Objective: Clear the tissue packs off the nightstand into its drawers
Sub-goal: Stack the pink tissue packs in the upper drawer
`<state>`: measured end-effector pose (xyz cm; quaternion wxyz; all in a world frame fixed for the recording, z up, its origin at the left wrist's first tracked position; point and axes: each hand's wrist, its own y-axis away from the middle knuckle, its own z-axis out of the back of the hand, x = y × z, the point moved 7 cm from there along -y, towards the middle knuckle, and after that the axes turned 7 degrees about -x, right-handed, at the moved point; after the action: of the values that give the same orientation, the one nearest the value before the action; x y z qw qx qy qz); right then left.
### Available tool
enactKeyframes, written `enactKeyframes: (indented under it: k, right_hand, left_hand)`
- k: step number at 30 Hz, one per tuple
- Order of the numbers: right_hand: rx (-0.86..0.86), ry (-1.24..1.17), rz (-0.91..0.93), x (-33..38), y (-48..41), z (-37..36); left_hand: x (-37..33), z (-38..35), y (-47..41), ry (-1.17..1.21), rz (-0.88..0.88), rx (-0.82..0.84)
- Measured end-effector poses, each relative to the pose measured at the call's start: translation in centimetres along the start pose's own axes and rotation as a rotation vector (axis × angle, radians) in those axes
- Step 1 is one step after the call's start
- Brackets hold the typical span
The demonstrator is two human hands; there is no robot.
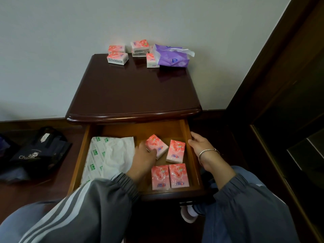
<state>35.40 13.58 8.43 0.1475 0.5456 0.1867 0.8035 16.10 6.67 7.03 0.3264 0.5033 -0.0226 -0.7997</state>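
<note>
Left hand [144,156] on glossy rectangular pack [159,146] in wooden drawer [140,129]

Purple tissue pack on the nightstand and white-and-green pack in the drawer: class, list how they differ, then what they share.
The purple tissue pack is purple, the white-and-green pack white with green print. The purple tissue pack sits on the nightstand top, the white-and-green pack in the open drawer. The purple one bulges; the white-and-green one lies flat. Both are soft packs with white tissue out.

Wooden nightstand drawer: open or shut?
Open. The wooden drawer is pulled out, showing four pink tissue packs inside.
</note>
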Motion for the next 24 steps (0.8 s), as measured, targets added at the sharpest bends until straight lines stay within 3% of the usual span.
enactKeyframes:
  k: [3, 10, 15, 18, 22, 24]
  right_hand:
    - [0.014, 0.026, 0.032, 0.0, -0.3, 0.0]
    - [0.03, -0.012, 0.047, -0.6, -0.8, 0.2]
    - [0.03, -0.067, 0.004, -1.1, -1.2, 0.0]
    - [0.036, -0.087, -0.016, -1.2, -1.3, 0.0]
    - [0.039, -0.096, -0.024, -1.4, -1.3, 0.0]
    - [0.038, -0.098, -0.029, -1.5, -1.4, 0.1]
  left_hand:
    - [-1.1, -0.2, -1.8, -0.243, -0.085, -0.047]
    - [-2.0, -1.3, -3.4, -0.639, -0.25, 0.044]
    - [-1.6, -0.3, -3.1, -0.535, -0.232, 0.382]
    - [-1.7, -0.7, -1.3, -0.365, -0.201, 0.487]
    - [-0.5, 0.6, -0.4, -0.081, 0.035, 0.217]
    - [0.7, 0.6, 0.7, -0.001, 0.178, 0.168]
